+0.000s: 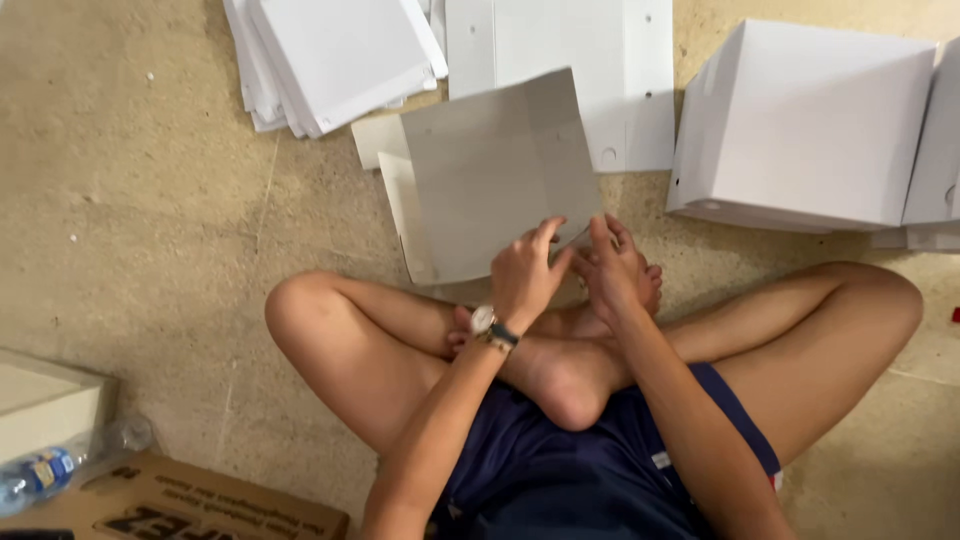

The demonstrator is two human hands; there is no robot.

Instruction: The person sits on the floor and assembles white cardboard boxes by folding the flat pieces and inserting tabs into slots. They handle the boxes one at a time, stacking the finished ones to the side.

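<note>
A speckled beige stone floor (150,200) fills the frame, and a person sits cross-legged on it in the lower middle. At the centre a flat grey-white cardboard box blank (495,170) stands tilted, its lower edge just above the crossed legs. The left hand (522,275) pinches that lower edge, fingers curled onto the sheet, a wristwatch (490,325) on its wrist. The right hand (615,265) grips the same edge just beside it, fingers closed over the corner.

To fold well, I judge both hands should stay close to the scored crease, press along its whole line, and keep the panel square so the corner does not buckle.

Counting outward: one blank in the hands; one flat white sheet with punched holes (610,70) behind it at top centre; one fanned stack of white blanks (330,55) at upper left, its number untellable; two assembled white boxes (805,120) at upper right, the second cut by the frame edge. At lower left lie one plastic bottle (60,465) and one brown carton (190,505).
</note>
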